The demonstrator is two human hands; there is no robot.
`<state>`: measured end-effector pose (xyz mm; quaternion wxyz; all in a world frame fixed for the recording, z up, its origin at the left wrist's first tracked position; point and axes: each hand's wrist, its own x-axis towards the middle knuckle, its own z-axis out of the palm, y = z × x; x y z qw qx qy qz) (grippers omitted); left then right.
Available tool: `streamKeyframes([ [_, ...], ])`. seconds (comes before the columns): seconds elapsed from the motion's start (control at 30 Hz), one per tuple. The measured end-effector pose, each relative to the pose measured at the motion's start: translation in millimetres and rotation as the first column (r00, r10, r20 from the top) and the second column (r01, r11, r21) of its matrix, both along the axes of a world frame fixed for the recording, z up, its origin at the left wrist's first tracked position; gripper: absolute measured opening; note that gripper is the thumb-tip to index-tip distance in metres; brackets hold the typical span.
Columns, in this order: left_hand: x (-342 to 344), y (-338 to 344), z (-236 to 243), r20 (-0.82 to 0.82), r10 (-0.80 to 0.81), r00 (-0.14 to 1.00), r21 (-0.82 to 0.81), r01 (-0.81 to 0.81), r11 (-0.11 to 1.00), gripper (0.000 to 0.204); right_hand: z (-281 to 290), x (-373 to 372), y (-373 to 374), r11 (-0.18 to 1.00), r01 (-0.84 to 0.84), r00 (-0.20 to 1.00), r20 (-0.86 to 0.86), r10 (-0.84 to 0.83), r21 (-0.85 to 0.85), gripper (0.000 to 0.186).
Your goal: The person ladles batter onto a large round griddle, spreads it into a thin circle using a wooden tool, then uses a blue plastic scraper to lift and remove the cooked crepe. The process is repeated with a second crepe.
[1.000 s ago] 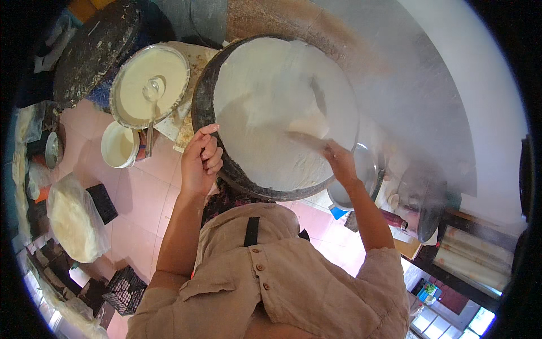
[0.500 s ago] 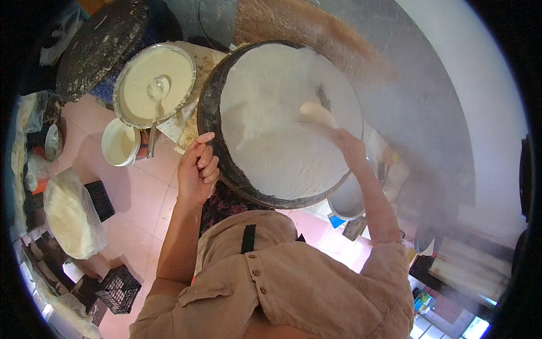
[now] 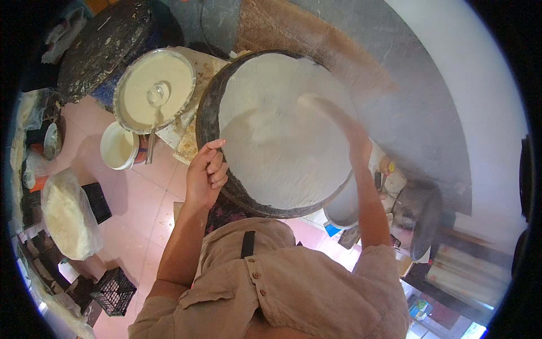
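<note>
A wide round steaming surface (image 3: 271, 175) with a dark rim is coated in a thin, wet, whitish layer of batter. Over its far right part my right hand (image 3: 351, 131) is closed around a pale, round-ended spreading tool (image 3: 316, 103). Motion and steam smear the hand and tool, so the tool's exact shape is unclear. At the near left rim is my left hand (image 3: 208, 172), its fingers curled in loosely and its index finger less bent. Nothing shows in it. Left of the rim stands a large bowl of creamy batter (image 3: 175, 73), with a metal ladle (image 3: 156, 101) resting in it.
A white bucket (image 3: 119, 146) stands below the batter bowl. A black lid-like disc (image 3: 101, 51) is at the far left. A plastic-wrapped pale round stack (image 3: 68, 214) and a black crate (image 3: 113, 290) lie left. A metal pot (image 3: 342, 208) sits near right; steam drifts beside the wall.
My right hand has swept the tool slightly away from me over the batter. A dark bare streak at the far right is now coated. The left hand has shifted slightly right and nearer.
</note>
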<state>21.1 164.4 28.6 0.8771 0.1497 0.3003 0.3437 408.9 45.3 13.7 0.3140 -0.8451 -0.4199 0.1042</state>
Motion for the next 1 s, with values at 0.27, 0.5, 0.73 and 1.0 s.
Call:
streamKeyframes([
  [0.27,-3,11,2,-0.033,0.029,0.999,0.017,-0.028,0.999,0.025,-35,-25,32,0.92,0.382,0.9,0.191,-0.392,0.087,0.036],
  [0.5,-4,18,-2,-0.023,0.02,1.0,-0.002,-0.021,1.0,0.024,-70,2,84,0.954,0.299,0.897,0.347,-0.275,-0.015,0.031],
  [0.73,-11,23,-5,-0.05,0.034,0.998,0.024,-0.033,0.999,0.023,-31,23,99,0.991,0.136,0.95,0.285,-0.129,-0.004,0.037],
  [1.0,-7,33,-11,0.028,-0.018,0.999,0.014,0.018,1.0,0.025,-15,-4,77,0.964,-0.201,0.971,0.094,0.219,-0.176,0.038],
])
